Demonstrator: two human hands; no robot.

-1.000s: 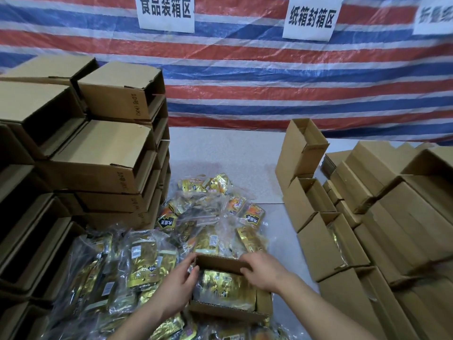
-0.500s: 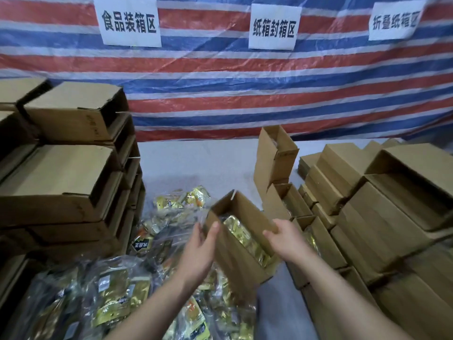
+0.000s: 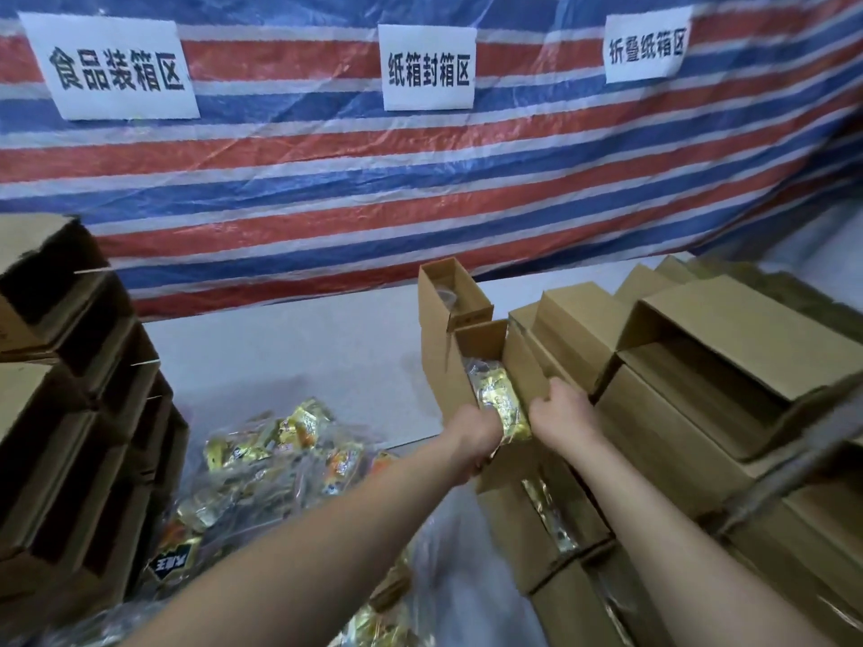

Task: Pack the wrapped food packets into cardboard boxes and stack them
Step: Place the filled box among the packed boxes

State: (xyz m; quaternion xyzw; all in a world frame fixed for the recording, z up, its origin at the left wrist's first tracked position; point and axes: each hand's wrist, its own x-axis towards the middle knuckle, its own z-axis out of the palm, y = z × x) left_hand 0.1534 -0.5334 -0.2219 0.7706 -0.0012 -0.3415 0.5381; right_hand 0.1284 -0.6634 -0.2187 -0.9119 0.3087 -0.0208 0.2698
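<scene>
Two bare forearms reach forward and slightly right from the bottom edge, converging on one open cardboard box (image 3: 485, 361) held at the top of a row of boxes. The left hand (image 3: 474, 434) curls around the box's near left corner; the right hand (image 3: 558, 410) grips its right wall, fingers bent over the rim. Inside the box lies a wrapped food packet (image 3: 502, 406), shiny gold foil under crinkled clear plastic. The box is plain brown corrugated card, long and narrow, open side up and tilted toward the viewer. Just behind it stands another open box (image 3: 455, 294) of the same kind. Below the hands, more open boxes (image 3: 546, 511) in the row show foil packets inside. To the right rises a stack of larger brown boxes (image 3: 728, 366); to the left, a tall stack of boxes (image 3: 70, 389) lying on their sides. A loose heap of gold packets (image 3: 280, 455) in clear wrap covers the pale grey surface (image 3: 289, 352); one carries a dark label with white characters, too blurred to read. Behind hangs a red, white and blue striped tarpaulin (image 3: 327, 179) with three white paper signs: 食品装箱区 (image 3: 114, 70), 纸箱封箱区 (image 3: 427, 70) and 折叠纸箱区 (image 3: 647, 49).
</scene>
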